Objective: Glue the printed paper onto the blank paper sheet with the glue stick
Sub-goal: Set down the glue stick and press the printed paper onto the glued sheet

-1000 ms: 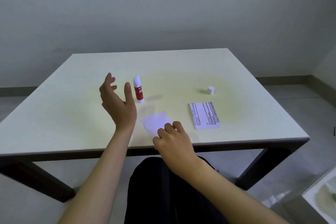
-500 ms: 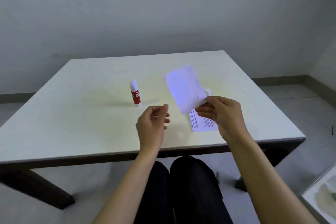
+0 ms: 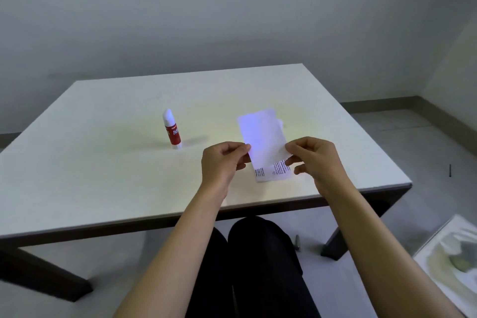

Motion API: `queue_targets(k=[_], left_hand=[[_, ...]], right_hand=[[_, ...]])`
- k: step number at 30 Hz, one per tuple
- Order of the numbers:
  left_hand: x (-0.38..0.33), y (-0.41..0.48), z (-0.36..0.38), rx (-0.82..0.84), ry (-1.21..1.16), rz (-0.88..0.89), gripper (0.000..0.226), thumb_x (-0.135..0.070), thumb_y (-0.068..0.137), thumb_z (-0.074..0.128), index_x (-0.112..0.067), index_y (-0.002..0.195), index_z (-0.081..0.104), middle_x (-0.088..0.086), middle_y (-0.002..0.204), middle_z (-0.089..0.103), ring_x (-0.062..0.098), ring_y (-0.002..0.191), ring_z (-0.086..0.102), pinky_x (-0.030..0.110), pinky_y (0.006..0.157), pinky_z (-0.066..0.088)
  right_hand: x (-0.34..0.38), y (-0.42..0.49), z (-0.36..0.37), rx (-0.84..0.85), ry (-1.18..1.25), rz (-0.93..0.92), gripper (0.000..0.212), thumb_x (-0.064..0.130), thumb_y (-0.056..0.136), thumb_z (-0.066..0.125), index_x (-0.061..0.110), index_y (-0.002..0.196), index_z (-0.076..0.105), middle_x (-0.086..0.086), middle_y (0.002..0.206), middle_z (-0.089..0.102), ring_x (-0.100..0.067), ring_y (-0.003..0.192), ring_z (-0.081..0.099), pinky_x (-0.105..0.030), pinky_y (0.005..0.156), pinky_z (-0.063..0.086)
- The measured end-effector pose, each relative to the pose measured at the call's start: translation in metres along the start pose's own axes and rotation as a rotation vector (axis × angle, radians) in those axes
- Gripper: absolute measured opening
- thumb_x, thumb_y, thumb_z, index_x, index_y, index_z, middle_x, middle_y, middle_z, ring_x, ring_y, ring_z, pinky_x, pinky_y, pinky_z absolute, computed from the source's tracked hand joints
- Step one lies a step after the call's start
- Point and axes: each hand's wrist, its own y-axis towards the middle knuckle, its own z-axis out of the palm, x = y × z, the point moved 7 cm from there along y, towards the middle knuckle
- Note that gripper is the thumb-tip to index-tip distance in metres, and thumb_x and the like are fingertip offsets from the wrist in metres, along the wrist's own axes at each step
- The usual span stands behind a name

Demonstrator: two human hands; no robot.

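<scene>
**A:** Status of both hands?

**B:** Blank paper sheet [image 3: 263, 137] is held up above the surface [image 3: 103, 162], pinched at its lower corners. Left hand [image 3: 222, 162] is closed on the lower-left edge, thumb and forefinger clamped. Right hand [image 3: 315, 157] is closed on the lower-right corner the same way. Grip is two-handed, sheet lifted clear and tilted toward the camera.

**A:** Printed paper?

**B:** Printed paper [image 3: 273, 173] is seen flat on the surface, directly under and behind the held sheet, near the front edge. Only its lower strip with text is exposed; the rest is covered by the sheet. No contact between the two can be confirmed.

**A:** Glue stick?

**B:** Glue stick [image 3: 172, 129] is stood upright on the surface, well left of the papers, red label, white tip exposed. It is untouched by either hand.

**A:** Cap?

**B:** A small white shape [image 3: 280, 121] is glimpsed past the sheet's right edge, possibly the cap; mostly hidden, so not certain.
</scene>
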Motion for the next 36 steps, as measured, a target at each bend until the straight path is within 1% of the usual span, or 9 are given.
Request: queue_targets(k=[3, 5, 7, 9, 13, 22, 27, 31, 36], left_hand=[[0.003, 0.007, 0.001, 0.004, 0.186, 0.023, 0.015, -0.01, 0.079, 0.071, -0.014, 0.066, 0.065, -0.002, 0.066, 0.07, 0.002, 0.05, 0.067, 0.021, 0.061, 0.048], [0.005, 0.013, 0.003, 0.01, 0.305, 0.038, 0.017, -0.011, 0.078, 0.072, -0.016, 0.063, 0.065, -0.004, 0.064, 0.068, 0.004, 0.052, 0.066, 0.023, 0.065, 0.048], [0.008, 0.016, 0.006, 0.02, 0.428, 0.041, 0.018, -0.014, 0.077, 0.072, -0.02, 0.061, 0.066, -0.008, 0.064, 0.068, 0.013, 0.068, 0.068, 0.029, 0.073, 0.052], [0.011, 0.018, 0.007, 0.026, 0.499, 0.035, 0.017, -0.017, 0.077, 0.073, -0.021, 0.061, 0.067, -0.008, 0.065, 0.068, 0.019, 0.083, 0.069, 0.033, 0.081, 0.053], [0.013, 0.021, 0.007, 0.021, 0.533, 0.017, 0.014, -0.018, 0.077, 0.072, -0.021, 0.063, 0.068, -0.007, 0.066, 0.068, 0.019, 0.088, 0.069, 0.034, 0.083, 0.052], [0.015, 0.025, 0.01, 0.054, 0.583, 0.004, 0.016, -0.02, 0.074, 0.074, -0.024, 0.06, 0.068, -0.012, 0.064, 0.068, 0.017, 0.088, 0.069, 0.042, 0.092, 0.051], [0.014, 0.027, 0.012, 0.053, 0.611, 0.011, 0.017, -0.02, 0.071, 0.077, -0.024, 0.058, 0.067, -0.001, 0.077, 0.074, 0.023, 0.092, 0.069, 0.044, 0.092, 0.051], [0.013, 0.028, 0.014, 0.054, 0.661, 0.019, 0.019, -0.019, 0.072, 0.076, -0.023, 0.058, 0.064, -0.006, 0.07, 0.065, 0.024, 0.095, 0.066, 0.045, 0.092, 0.051], [0.013, 0.029, 0.017, 0.068, 0.711, 0.036, 0.018, -0.018, 0.072, 0.075, -0.021, 0.059, 0.064, -0.01, 0.064, 0.061, 0.024, 0.093, 0.067, 0.044, 0.091, 0.051]], right_hand=[[-0.011, 0.01, -0.003, -0.01, -0.161, 0.041, 0.012, 0.006, 0.082, 0.065, 0.002, 0.072, 0.065, -0.01, 0.061, 0.061, -0.015, 0.044, 0.051, -0.021, 0.04, 0.036], [-0.02, 0.012, -0.004, -0.007, -0.261, 0.07, 0.017, 0.009, 0.081, 0.066, 0.004, 0.066, 0.064, -0.009, 0.054, 0.057, -0.017, 0.04, 0.043, -0.021, 0.037, 0.031], [-0.026, 0.01, -0.004, -0.005, -0.324, 0.082, 0.018, 0.009, 0.081, 0.065, 0.004, 0.064, 0.062, -0.008, 0.052, 0.055, -0.012, 0.034, 0.038, -0.019, 0.035, 0.029], [-0.027, 0.009, -0.004, -0.014, -0.362, 0.078, 0.015, 0.008, 0.081, 0.064, 0.001, 0.068, 0.064, -0.007, 0.052, 0.055, -0.012, 0.036, 0.039, -0.019, 0.036, 0.031], [-0.026, 0.011, -0.001, -0.02, -0.405, 0.067, 0.011, 0.005, 0.08, 0.062, -0.004, 0.073, 0.064, -0.006, 0.053, 0.054, -0.016, 0.04, 0.04, -0.021, 0.038, 0.033], [-0.024, 0.01, 0.0, -0.025, -0.416, 0.063, 0.005, 0.0, 0.075, 0.06, -0.002, 0.07, 0.059, -0.009, 0.052, 0.054, -0.02, 0.037, 0.043, -0.022, 0.039, 0.038], [-0.023, 0.011, 0.001, -0.036, -0.445, 0.048, 0.004, -0.001, 0.074, 0.06, -0.003, 0.072, 0.06, -0.009, 0.052, 0.055, -0.02, 0.037, 0.044, -0.022, 0.038, 0.039], [-0.022, 0.011, 0.002, -0.035, -0.48, 0.033, 0.003, -0.002, 0.073, 0.059, -0.004, 0.072, 0.06, -0.009, 0.052, 0.054, -0.021, 0.038, 0.044, -0.023, 0.039, 0.041], [-0.021, 0.012, 0.006, -0.014, -0.539, 0.01, 0.004, -0.002, 0.073, 0.057, -0.001, 0.07, 0.058, -0.008, 0.056, 0.052, -0.02, 0.04, 0.043, -0.02, 0.037, 0.039]])
